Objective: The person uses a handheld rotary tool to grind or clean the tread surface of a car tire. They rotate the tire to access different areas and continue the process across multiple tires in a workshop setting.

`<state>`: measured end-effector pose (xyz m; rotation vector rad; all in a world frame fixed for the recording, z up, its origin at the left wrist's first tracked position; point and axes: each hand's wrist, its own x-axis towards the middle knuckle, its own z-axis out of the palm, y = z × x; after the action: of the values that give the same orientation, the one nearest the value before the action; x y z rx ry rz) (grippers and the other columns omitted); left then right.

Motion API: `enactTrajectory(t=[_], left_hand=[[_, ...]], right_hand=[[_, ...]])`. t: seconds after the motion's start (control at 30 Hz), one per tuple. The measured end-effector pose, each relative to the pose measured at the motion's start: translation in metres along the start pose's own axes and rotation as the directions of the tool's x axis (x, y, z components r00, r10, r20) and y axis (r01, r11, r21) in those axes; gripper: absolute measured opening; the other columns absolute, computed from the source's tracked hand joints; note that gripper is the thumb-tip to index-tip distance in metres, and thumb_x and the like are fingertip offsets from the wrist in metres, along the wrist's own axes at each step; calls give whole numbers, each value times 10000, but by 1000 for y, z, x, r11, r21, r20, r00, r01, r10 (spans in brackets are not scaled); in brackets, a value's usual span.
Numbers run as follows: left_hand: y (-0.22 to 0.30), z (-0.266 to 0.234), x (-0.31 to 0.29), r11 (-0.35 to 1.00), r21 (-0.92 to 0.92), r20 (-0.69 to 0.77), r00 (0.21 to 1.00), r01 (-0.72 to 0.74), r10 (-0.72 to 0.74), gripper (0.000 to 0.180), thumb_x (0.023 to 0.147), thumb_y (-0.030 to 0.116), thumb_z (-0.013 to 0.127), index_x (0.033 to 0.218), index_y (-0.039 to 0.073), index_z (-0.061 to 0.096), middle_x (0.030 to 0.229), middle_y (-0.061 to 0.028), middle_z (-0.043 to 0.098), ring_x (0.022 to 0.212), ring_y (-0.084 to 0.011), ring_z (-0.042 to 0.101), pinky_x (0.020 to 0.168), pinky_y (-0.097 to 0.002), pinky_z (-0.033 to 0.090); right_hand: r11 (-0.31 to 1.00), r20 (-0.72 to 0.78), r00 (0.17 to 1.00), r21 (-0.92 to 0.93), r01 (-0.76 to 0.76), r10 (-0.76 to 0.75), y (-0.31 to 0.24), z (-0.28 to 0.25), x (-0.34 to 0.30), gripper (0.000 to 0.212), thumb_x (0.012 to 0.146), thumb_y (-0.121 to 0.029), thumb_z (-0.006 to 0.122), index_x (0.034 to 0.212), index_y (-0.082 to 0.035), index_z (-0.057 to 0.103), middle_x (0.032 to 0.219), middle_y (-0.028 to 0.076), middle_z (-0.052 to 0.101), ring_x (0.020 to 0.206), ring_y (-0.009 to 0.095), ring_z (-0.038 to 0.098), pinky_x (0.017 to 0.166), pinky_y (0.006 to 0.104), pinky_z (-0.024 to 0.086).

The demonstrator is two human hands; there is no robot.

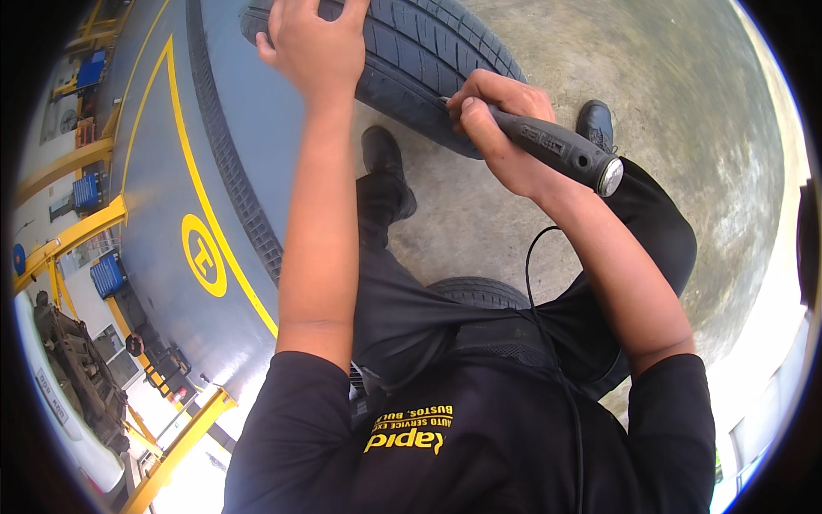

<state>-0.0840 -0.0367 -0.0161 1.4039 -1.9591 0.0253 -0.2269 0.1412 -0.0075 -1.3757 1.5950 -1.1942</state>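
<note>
A black tyre (424, 64) stands on the concrete floor in front of me, its grooved tread facing up. My left hand (312, 43) rests on top of the tread at the tyre's upper left, fingers curled over it. My right hand (497, 120) grips a dark grey tool handle (561, 147) with a round metal end cap. The tool's working end is pressed against the tyre's tread under my fist and is hidden. I sit on a second tyre (479, 291), which shows between my legs.
My black shoes (383, 154) stand on the concrete either side of the tyre. A grey painted floor area with yellow lines (201, 184) lies to the left. Yellow lift posts (81, 231) and blue racks stand at the far left. A thin black cable (535, 265) hangs by my right arm.
</note>
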Motion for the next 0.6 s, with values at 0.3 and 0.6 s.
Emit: enactTrajectory(t=[0.3, 0.6], left_hand=[[-12, 5, 8, 998, -24, -6, 998, -56, 56, 499, 903, 464, 736, 1284, 142, 727, 1389, -38, 672, 1387, -301, 525, 1179, -594, 279], [-6, 0, 4, 1000, 10, 7, 1000, -1, 1, 511, 906, 470, 726, 1304, 150, 713, 1417, -26, 653, 1409, -286, 502, 1188, -609, 262]], right_hand=[[997, -118, 990, 21, 73, -70, -3, -6, 14, 273, 929, -235, 562, 934, -2, 704, 826, 168, 717, 780, 283, 719, 744, 391, 565], [982, -159, 972, -101, 159, -173, 0, 12, 11, 184, 885, -150, 601, 910, 4, 698, 833, 171, 725, 744, 306, 715, 713, 368, 568]])
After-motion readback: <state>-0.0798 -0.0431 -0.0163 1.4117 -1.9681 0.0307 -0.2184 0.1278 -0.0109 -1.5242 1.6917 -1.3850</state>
